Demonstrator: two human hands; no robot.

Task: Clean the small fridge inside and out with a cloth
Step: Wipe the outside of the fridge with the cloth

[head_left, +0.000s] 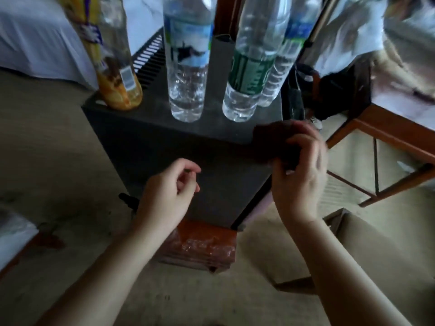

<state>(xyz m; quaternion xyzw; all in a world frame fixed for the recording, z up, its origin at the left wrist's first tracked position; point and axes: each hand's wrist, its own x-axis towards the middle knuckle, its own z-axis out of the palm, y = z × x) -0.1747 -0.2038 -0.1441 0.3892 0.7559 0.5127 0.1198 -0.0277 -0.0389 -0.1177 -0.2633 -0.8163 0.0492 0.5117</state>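
Observation:
The small black fridge (150,147) stands in front of me on a reddish wooden stand, its door closed. My right hand (299,175) grips a dark brown cloth (270,140) bunched against the fridge's top front right corner; the hand is motion-blurred. My left hand (169,191) hovers in front of the fridge door with its fingers loosely curled and nothing in it. Several plastic bottles stand on the fridge top: an orange-labelled one (115,74), a clear water bottle (188,67) and a green-labelled one (249,67).
A wooden table frame (388,147) stands at the right. A cardboard box (353,236) lies on the carpet below my right arm. A white-covered bed (35,43) is at the upper left. The reddish stand (204,245) carries crinkled plastic wrap.

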